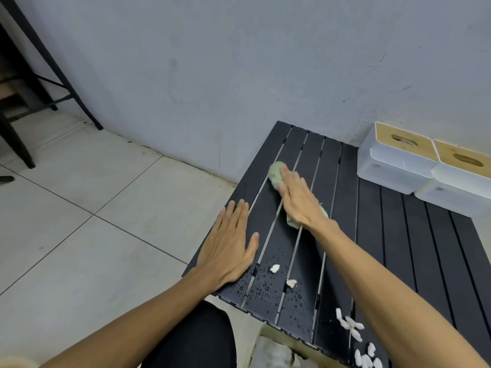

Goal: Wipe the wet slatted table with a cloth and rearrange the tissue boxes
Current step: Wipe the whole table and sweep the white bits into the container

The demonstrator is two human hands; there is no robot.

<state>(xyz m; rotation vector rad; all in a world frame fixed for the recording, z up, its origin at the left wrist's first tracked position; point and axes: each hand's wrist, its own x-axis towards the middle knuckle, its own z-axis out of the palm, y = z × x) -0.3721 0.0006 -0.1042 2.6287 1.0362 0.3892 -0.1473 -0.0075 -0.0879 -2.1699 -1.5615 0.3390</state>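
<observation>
A black slatted table [393,235] fills the right half of the view, with water drops [265,285] on its near left slats. My right hand [300,200] lies flat on a light green cloth [276,172] and presses it onto the slats near the far left corner. Flat on the table's left edge rests my left hand [228,245], fingers spread, holding nothing. Two white tissue boxes with wooden lids stand side by side at the far right against the wall, one [393,160] nearer the middle and one [459,179] at the frame's edge.
Small white scraps [275,268] lie among the drops, and several more [350,325] near the table's front edge. A pale bin with crumpled paper [273,351] sits below the front edge. Grey wall behind, tiled floor to the left, dark furniture legs [79,96] far left.
</observation>
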